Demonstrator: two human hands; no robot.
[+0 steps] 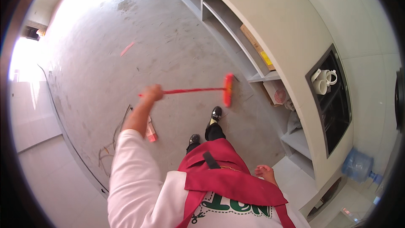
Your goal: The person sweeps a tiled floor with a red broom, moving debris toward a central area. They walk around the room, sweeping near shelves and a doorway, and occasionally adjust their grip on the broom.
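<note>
My left hand [154,92], blurred, is wrapped around the red handle [196,90] of a broom near its upper end. At the other end, the red broom head [227,90] rests by the concrete floor in front of my feet, close to the base of the counter; whether its bristles touch is too blurred to tell. Beside my red apron, my right hand [265,173] hangs free with loosely bent fingers and holds nothing. Small bits of debris lie around the broom head.
Open shelves under a beige counter [284,28] run along the right, holding a cardboard box [256,46]. White pipe fittings [324,80] sit in a dark sink. A blue water bottle [357,166] lies beyond. Left are a pink-and-white carton [151,129], a cable [118,126] and a pink strip [127,49].
</note>
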